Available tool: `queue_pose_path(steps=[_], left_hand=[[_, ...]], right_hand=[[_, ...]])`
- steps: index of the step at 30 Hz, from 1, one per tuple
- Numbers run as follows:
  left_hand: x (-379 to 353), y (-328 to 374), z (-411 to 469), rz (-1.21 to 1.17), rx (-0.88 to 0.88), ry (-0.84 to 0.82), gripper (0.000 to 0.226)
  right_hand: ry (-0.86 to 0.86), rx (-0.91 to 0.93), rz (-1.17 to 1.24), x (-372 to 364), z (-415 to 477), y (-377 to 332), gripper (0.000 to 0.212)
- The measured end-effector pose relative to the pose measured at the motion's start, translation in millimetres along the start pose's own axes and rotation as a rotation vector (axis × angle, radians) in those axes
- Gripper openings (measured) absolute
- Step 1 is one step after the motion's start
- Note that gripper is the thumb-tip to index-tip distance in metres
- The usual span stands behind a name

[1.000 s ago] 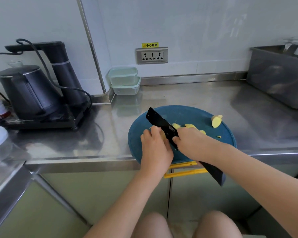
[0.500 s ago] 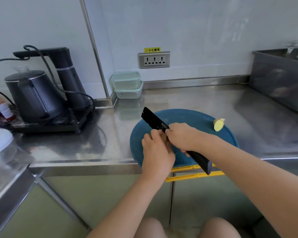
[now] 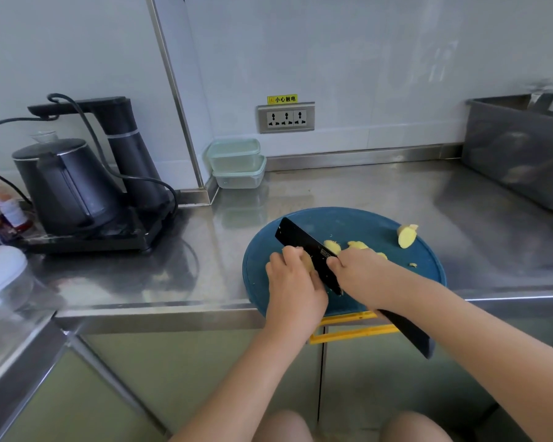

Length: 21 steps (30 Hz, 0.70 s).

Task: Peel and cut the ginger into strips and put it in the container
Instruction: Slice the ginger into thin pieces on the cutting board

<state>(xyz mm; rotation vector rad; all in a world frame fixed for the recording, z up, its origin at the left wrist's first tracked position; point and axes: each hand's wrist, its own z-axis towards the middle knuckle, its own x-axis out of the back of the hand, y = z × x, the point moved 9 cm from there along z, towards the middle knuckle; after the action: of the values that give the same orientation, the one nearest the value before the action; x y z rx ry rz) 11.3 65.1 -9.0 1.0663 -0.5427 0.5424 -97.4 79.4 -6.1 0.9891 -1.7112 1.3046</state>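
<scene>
Stainless steel makes up the counter point(image 3: 396, 199), and a round blue cutting board point(image 3: 358, 224) lies at its front edge, slightly overhanging it. On the near left part of the board the left hand point(image 3: 296, 288) holds a ginger piece point(image 3: 307, 261), its fingers point(image 3: 289, 252) curled down over it so that only a pale sliver shows beside the blade. The right hand point(image 3: 361, 275) grips a black knife point(image 3: 304, 242) with the fingers wrapped around where blade meets handle. The blade runs diagonally toward the back left across the board, against the ginger piece, and the handle end sticks out past the counter's front edge. Just beyond the blade lie a few cut ginger slices point(image 3: 332, 246), and a larger ginger chunk point(image 3: 407, 236) sits apart near the far right rim of the board, with a tiny scrap point(image 3: 413, 265) nearer the front. Two stacked pale green containers point(image 3: 237, 164) stand at the back edge of the counter, in the wall corner, well apart from the board. A black kettle point(image 3: 64, 186) on its base occupies the left end, and a grey bin point(image 3: 521, 154) stands at the back right corner.
</scene>
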Motion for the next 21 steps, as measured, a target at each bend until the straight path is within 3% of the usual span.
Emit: queue_pose_path(steps=[4,6,12,18,21], left_hand=[[-1,2,-1,-0.004,-0.018,0.019,0.029],[-1,3,-2,-0.01,-0.018,0.035,0.026],[1,-1,-1,-0.039,-0.005,0.073,0.022],[4,-4,-1,-0.097,0.053,0.062,0.019],[6,-4,0,-0.119,0.074,0.013,0.017]], right_hand=[[-0.085,-0.041,-0.135,-6,8,-5,0.039],[-0.046,-0.032,-0.055,-2,22,-11,0.025],[-0.024,-0.059,0.088,3,39,-23,0.039],[0.011,-0.025,0.009,7,32,-20,0.036],[-0.03,-0.102,0.022,13,24,3,0.029]])
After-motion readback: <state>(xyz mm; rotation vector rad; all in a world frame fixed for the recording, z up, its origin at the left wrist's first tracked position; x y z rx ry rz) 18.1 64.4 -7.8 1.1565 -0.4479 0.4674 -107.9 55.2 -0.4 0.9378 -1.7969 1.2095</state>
